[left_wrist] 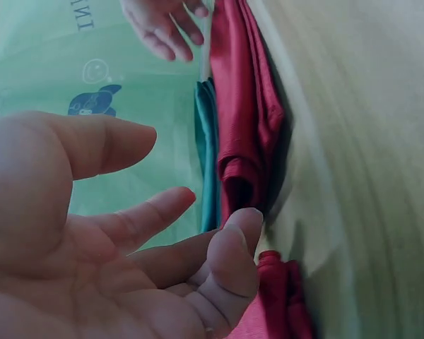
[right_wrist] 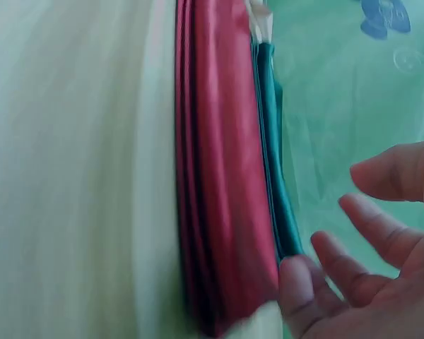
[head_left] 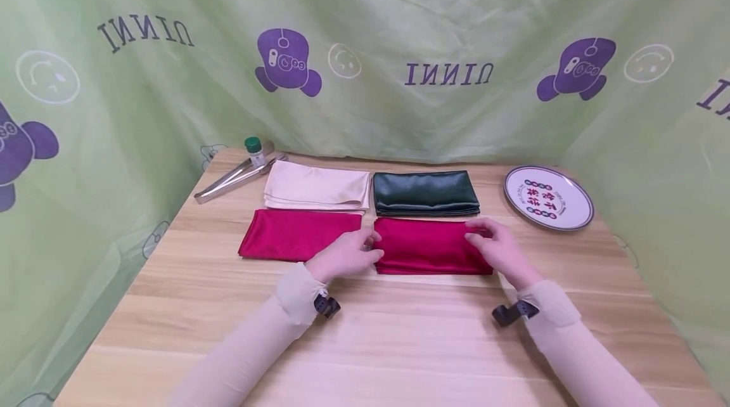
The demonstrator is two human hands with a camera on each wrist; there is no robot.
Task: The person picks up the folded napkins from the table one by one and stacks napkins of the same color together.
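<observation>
A folded dark red satin cloth (head_left: 424, 245) lies between my two hands on the table. My left hand (head_left: 346, 255) is at its left end, fingers spread and loosely bent with nothing between them. At its right end is my right hand (head_left: 504, 251), thumb and fingers apart and holding nothing. A second folded red cloth (head_left: 296, 234) lies to the left, partly behind my left hand. The right wrist view shows the stacked layers of the red cloth (right_wrist: 226, 155) along its near edge, with my fingers (right_wrist: 297, 289) close by its end.
Behind the red cloths lie a folded pale pink cloth (head_left: 319, 186) and a folded dark green cloth (head_left: 424, 193). Metal tongs (head_left: 228, 184) and a small bottle with a green cap (head_left: 253, 146) are at the back left. A white plate (head_left: 550, 198) sits at the back right, before a green curtain (head_left: 376, 122).
</observation>
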